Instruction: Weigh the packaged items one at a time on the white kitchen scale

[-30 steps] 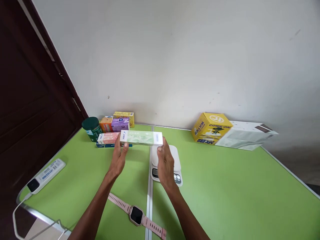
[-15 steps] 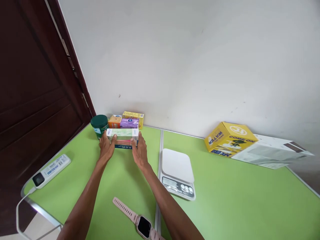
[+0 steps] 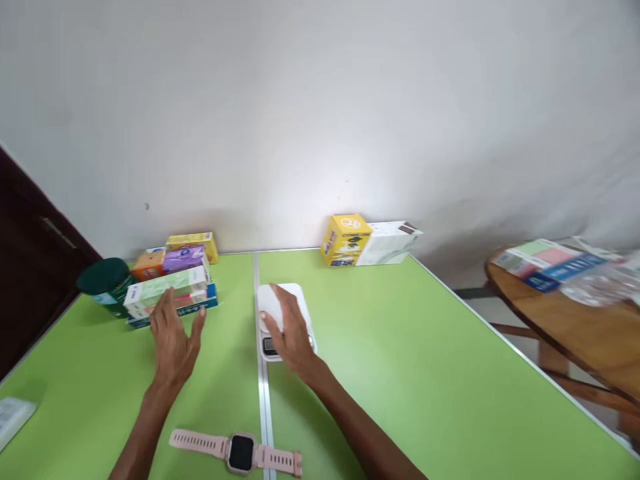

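Observation:
My left hand (image 3: pixel 173 340) is open, its fingers spread just in front of a pale green and white box (image 3: pixel 165 291) that lies on a dark blue box (image 3: pixel 205 301). Whether a fingertip still touches them I cannot tell. Behind these are a purple pack (image 3: pixel 184 258), an orange box (image 3: pixel 149 264) and a yellow box (image 3: pixel 209 245), with a dark green lidded tub (image 3: pixel 106 285) at their left. My right hand (image 3: pixel 293 333) is open too, thumb apart, over the white kitchen scale (image 3: pixel 300 298), and partly hides its plate and display.
A pink smartwatch (image 3: pixel 241 453) lies at the front of the green table (image 3: pixel 400 373). Against the wall stand a yellow carton (image 3: pixel 347 240) and a white box (image 3: pixel 387 243). A white power strip (image 3: pixel 13 420) is at the left edge. At right, a wooden table (image 3: pixel 580 340) holds flat packs and clear plastic.
Both hands have let go of the pale green box. My right hand has moved right, over the scale. The view has swung right, bringing the wooden table into sight.

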The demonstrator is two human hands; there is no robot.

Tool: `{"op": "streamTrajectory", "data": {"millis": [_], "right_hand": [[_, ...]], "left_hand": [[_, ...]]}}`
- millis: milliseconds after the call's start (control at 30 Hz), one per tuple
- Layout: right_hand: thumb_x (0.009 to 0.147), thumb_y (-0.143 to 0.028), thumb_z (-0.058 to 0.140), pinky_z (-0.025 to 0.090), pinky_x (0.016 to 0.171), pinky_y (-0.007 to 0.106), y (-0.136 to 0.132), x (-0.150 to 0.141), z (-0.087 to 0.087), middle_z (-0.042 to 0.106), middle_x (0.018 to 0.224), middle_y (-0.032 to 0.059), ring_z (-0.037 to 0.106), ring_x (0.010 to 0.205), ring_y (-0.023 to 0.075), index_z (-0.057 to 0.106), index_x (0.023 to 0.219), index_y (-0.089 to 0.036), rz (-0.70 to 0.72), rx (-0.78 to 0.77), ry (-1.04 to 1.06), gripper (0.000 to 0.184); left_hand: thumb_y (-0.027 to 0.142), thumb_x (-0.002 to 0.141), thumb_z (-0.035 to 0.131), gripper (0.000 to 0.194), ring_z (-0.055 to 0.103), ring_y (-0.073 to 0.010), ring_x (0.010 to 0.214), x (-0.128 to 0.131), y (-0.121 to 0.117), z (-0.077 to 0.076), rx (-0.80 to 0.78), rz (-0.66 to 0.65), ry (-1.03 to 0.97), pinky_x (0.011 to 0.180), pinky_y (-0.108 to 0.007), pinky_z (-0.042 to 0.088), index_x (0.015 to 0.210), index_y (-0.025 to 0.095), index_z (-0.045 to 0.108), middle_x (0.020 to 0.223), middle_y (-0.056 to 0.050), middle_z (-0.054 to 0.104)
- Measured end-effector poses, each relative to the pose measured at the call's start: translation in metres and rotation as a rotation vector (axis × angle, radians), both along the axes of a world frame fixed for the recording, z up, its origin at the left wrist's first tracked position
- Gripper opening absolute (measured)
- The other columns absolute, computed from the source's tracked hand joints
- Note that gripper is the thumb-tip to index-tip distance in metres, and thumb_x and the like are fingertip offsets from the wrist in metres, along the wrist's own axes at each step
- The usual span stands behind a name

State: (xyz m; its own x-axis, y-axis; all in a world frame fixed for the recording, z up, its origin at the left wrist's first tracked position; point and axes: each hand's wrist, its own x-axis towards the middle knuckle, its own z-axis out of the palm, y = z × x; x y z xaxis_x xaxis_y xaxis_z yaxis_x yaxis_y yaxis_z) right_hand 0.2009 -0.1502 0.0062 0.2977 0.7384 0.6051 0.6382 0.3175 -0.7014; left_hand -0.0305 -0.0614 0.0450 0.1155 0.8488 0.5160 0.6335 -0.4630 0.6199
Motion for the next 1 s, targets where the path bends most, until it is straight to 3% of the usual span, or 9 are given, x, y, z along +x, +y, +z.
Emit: {"op": "streamTrajectory", "data": {"millis": [100,200,267,333,500,667,800,900,1000], "right_hand": [[0.105,-0.052,0.050,0.051,0.111,0.058,-0.038,0.077,-0.028,0.062,0.143,0.0188,0.058,0.134,0.0326,0.053,0.150,-0.021,-0.313,-0.016,0.081,0.056],[0.097,-0.067,0.050,0.047,0.110,0.064,-0.063,0.156,-0.058,0.063,0.139,0.0236,0.058,0.129,0.0370,0.059,0.142,-0.014,-0.597,-0.069,0.186,0.069],[0.094,-0.072,0.047,0.044,0.111,0.066,-0.069,0.198,-0.070,0.063,0.138,0.0259,0.060,0.127,0.0384,0.059,0.140,-0.011,-0.705,-0.109,0.274,0.077],[0.095,-0.072,0.045,0.042,0.114,0.064,-0.064,0.226,-0.074,0.063,0.140,0.0258,0.060,0.129,0.0370,0.060,0.139,-0.011,-0.702,-0.110,0.338,0.077],[0.097,-0.070,0.041,0.040,0.119,0.054,-0.011,0.249,-0.067,0.060,0.150,0.0211,0.056,0.138,0.0306,0.059,0.144,-0.016,-0.519,0.003,0.473,0.074],[0.096,-0.072,0.041,0.038,0.121,0.055,0.040,0.257,-0.071,0.054,0.154,0.0226,0.051,0.143,0.0317,0.052,0.151,-0.014,-0.508,0.075,0.540,0.081],[0.096,-0.072,0.040,0.037,0.121,0.055,0.051,0.264,-0.072,0.056,0.149,0.0233,0.051,0.140,0.0325,0.053,0.149,-0.012,-0.513,0.080,0.510,0.080],[0.096,-0.070,0.040,0.037,0.121,0.054,0.053,0.266,-0.069,0.057,0.145,0.0230,0.051,0.139,0.0326,0.054,0.147,-0.012,-0.516,0.087,0.478,0.079],[0.097,-0.069,0.040,0.038,0.120,0.054,0.053,0.267,-0.065,0.058,0.144,0.0201,0.051,0.137,0.0314,0.055,0.146,-0.015,-0.517,0.099,0.472,0.074]], "left_hand": [[0.060,0.094,0.062,0.081,0.029,-0.0413,0.157,0.053,-0.033,-0.001,-0.126,-0.235,-0.050,0.130,-0.064,0.018,0.160,0.020,0.039,0.164,-0.021,0.041],[0.057,0.091,0.068,0.077,0.031,-0.0409,0.156,0.109,-0.058,-0.001,-0.274,-0.476,-0.145,0.131,-0.062,0.018,0.156,0.023,0.047,0.162,-0.019,0.045],[0.057,0.090,0.071,0.076,0.032,-0.0401,0.156,0.146,-0.065,-0.003,-0.363,-0.627,-0.186,0.131,-0.060,0.018,0.155,0.025,0.049,0.162,-0.018,0.046],[0.059,0.089,0.071,0.081,0.030,-0.0391,0.158,0.186,-0.061,-0.007,-0.445,-0.737,-0.169,0.132,-0.059,0.018,0.157,0.025,0.045,0.166,-0.017,0.042],[0.067,0.080,0.078,0.102,0.019,-0.0437,0.163,0.295,-0.008,-0.015,-0.569,-0.753,-0.128,0.132,-0.059,0.014,0.160,0.019,0.036,0.171,-0.025,0.030],[0.059,0.063,0.094,0.123,0.021,-0.0464,0.162,0.381,0.055,0.004,-0.461,-0.662,-0.131,0.130,-0.056,0.018,0.159,0.012,0.033,0.170,-0.031,0.029],[0.045,0.054,0.100,0.115,0.036,-0.0448,0.154,0.419,0.083,0.015,-0.413,-0.694,-0.136,0.126,-0.056,0.027,0.148,0.009,0.045,0.161,-0.032,0.042],[0.038,0.053,0.101,0.101,0.050,-0.0389,0.143,0.435,0.090,0.012,-0.442,-0.724,-0.221,0.120,-0.052,0.037,0.137,0.010,0.053,0.151,-0.027,0.054],[0.033,0.049,0.103,0.102,0.055,-0.0368,0.138,0.440,0.091,0.009,-0.531,-0.729,-0.296,0.115,-0.049,0.044,0.135,0.009,0.053,0.149,-0.027,0.056]]}}
